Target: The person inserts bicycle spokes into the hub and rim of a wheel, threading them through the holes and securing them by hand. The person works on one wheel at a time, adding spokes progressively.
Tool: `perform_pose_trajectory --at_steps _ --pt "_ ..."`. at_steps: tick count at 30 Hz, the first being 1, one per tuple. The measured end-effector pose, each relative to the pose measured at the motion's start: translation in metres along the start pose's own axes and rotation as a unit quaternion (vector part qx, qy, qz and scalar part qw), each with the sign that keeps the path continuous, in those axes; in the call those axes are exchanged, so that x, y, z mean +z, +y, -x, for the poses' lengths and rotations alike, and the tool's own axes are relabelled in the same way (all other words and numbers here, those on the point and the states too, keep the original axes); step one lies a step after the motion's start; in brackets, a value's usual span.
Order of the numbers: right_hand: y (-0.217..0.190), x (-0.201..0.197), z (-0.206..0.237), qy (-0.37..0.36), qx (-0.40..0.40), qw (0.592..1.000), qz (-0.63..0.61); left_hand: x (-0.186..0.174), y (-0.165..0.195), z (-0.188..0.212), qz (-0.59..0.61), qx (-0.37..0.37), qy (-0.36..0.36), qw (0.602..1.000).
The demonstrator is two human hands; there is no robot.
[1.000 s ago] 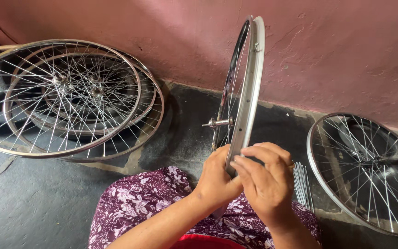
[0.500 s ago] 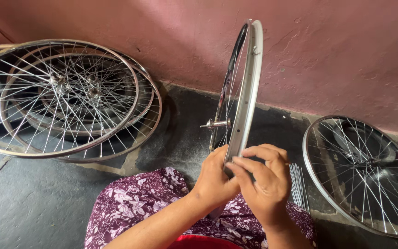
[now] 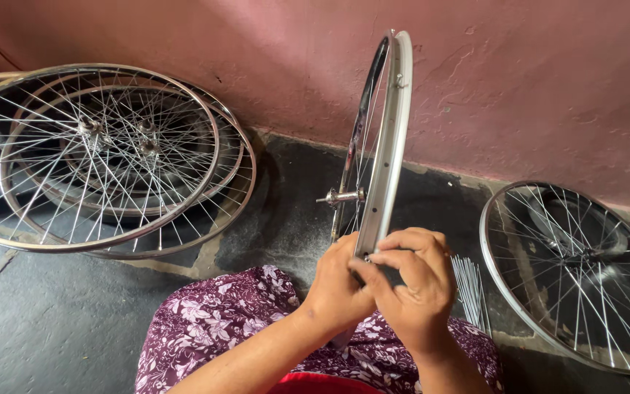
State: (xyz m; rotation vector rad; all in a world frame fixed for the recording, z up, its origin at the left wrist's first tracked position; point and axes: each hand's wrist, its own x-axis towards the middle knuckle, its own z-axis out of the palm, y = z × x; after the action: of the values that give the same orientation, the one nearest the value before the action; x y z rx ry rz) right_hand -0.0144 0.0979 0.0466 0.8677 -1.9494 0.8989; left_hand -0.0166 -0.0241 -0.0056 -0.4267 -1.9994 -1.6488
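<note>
A bare bicycle wheel (image 3: 382,138) stands upright on its edge in front of the seated person, its silver rim turned nearly edge-on, the hub axle (image 3: 340,196) sticking out to the left side at about mid-height. Both hands meet at the lowest near part of that rim. The left hand (image 3: 337,284) cups the rim from the left, fingers wrapped close against the metal; the right hand (image 3: 413,281) comes over from the other side, its fingers curled and pinched narrowly at the rim's edge (whatever small part sits between the fingertips is too hidden to tell). The two hands touch each other there.

Under the forearms lies a lap covered in purple floral cloth (image 3: 227,328). Just beside the right hand, on the dark stone floor (image 3: 52,328), rests a bundle of loose spokes (image 3: 468,288). Further right another spoked wheel (image 3: 577,273) leans at the foot of the pink wall (image 3: 534,80). Well apart on the left, a stack of several spoked wheels (image 3: 103,160) leans against the same wall, overlapping one another
</note>
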Motion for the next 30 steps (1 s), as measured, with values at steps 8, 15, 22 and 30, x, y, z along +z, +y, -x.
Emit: perform_pose_trajectory --at_steps 8,15,22,30 --pt "-0.0054 -0.0034 0.0036 -0.012 0.010 1.000 -0.005 -0.0005 0.0012 0.0025 -0.005 0.006 -0.007 1.000" --pt "-0.0035 -0.0071 0.0060 -0.021 -0.010 1.000 0.011 -0.0026 -0.0007 0.0037 0.002 0.081 0.022 0.996" --pt "0.0010 0.0008 0.0003 0.003 -0.020 1.000 -0.010 -0.0025 -0.0036 0.0043 -0.006 0.027 0.002 1.000" --pt "-0.0033 0.0018 0.0064 -0.004 -0.035 0.999 -0.012 -0.0094 -0.0060 0.0060 0.018 -0.007 -0.023 1.000"
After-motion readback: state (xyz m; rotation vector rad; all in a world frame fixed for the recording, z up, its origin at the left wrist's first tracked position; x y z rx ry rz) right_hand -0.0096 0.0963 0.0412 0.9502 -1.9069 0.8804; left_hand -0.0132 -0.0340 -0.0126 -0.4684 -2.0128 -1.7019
